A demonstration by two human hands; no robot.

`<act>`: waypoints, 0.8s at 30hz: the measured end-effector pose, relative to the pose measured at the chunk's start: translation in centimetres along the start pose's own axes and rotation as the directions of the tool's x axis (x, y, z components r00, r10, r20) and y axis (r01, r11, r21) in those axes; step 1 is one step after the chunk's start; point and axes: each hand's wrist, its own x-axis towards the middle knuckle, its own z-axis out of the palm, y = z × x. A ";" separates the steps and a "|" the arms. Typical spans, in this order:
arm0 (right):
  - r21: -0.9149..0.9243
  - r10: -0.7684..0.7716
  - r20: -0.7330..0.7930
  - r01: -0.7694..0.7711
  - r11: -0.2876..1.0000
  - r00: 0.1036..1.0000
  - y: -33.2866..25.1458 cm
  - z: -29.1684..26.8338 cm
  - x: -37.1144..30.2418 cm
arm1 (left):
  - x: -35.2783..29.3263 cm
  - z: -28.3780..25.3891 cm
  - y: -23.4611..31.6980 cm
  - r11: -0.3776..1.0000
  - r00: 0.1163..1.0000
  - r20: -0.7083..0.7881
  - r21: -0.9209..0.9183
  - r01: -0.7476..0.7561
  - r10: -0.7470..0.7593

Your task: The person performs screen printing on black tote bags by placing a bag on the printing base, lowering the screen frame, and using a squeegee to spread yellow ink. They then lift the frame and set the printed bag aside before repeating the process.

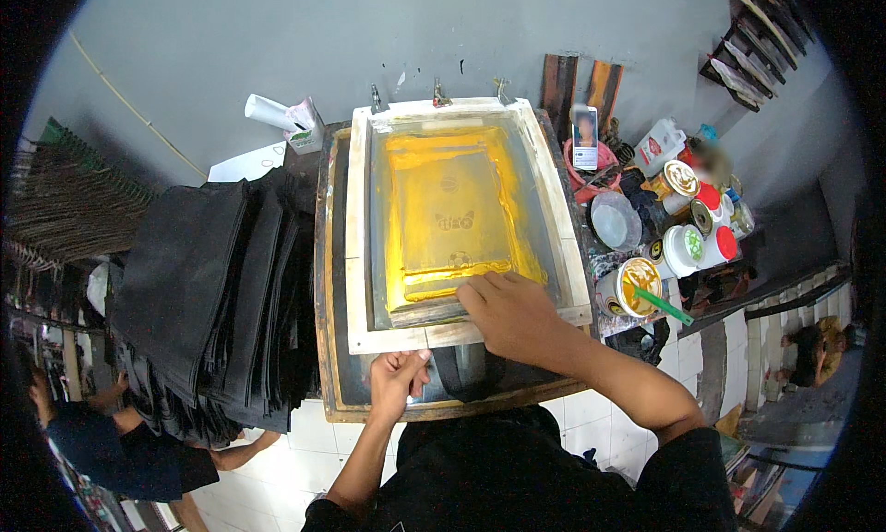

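Note:
A screen-printing frame (358,255) with pale wooden sides lies in front of me, its mesh smeared with yellow ink (517,246) around small dark printed shapes. My right hand (509,312) is closed over the right part of a squeegee (426,312), which lies across the mesh close to the near side. Just below the near wooden edge is my left hand (395,382), fingers curled and thumb tip against or very near the wood; what they pinch, if anything, is hidden. Black fabric with a strap (449,373) shows under the frame beside it.
Stacked black fabric bags (180,264) stand at left. To the right are an ink tub (609,297) with a green stick (664,306), several other tubs, a bowl (616,221) and a phone (585,140). Clamps (439,93) sit at the frame's far edge. Other people (129,449) are at the sides.

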 end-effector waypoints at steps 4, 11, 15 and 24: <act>-0.048 0.021 -0.045 -0.023 0.999 0.999 4.0 1.2 4.0 | -0.1 0.0 -0.1 1.000 1.000 -0.016 -0.004 -0.001 0.000; -0.071 0.146 0.035 -0.144 0.987 0.989 17.7 0.9 16.8 | 0.4 -1.4 0.8 0.960 0.974 0.147 -0.197 0.198 -0.171; -0.030 0.210 0.061 -0.209 0.978 0.976 19.4 -1.2 21.0 | -0.1 -1.4 1.9 0.830 0.938 0.142 -0.437 0.347 -0.318; -0.163 0.135 -0.017 -0.135 0.977 0.991 20.0 1.5 23.1 | 2.6 -2.0 9.6 0.984 0.970 0.224 0.169 0.056 -0.094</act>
